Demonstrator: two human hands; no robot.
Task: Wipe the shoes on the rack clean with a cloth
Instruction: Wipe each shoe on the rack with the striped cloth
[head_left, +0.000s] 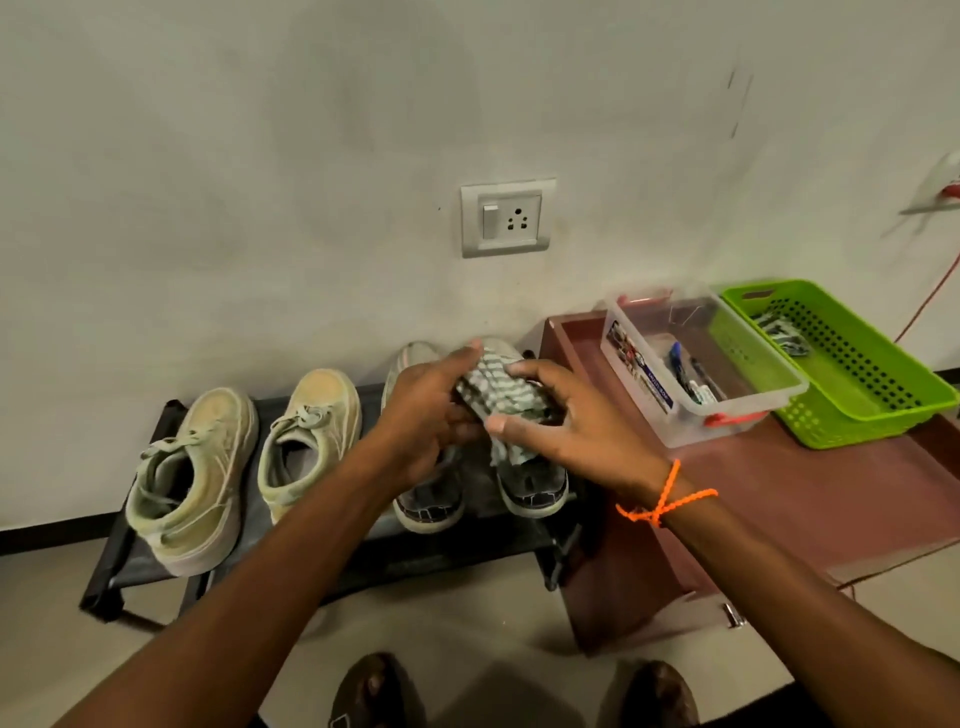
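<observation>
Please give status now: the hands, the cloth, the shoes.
Both hands, left and right, grip the cloth above the dark shoes. Four shoes on rack. Nothing in the way.

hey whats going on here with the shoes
A person stands over a low black shoe rack and holds a striped cloth in both hands, the left hand and right hand gripping it just above the dark pair of shoes at the rack's right end. A pale pair of sneakers sits at the left end. Beside the rack, a clear plastic box and a green basket rest on a reddish table.
</observation>
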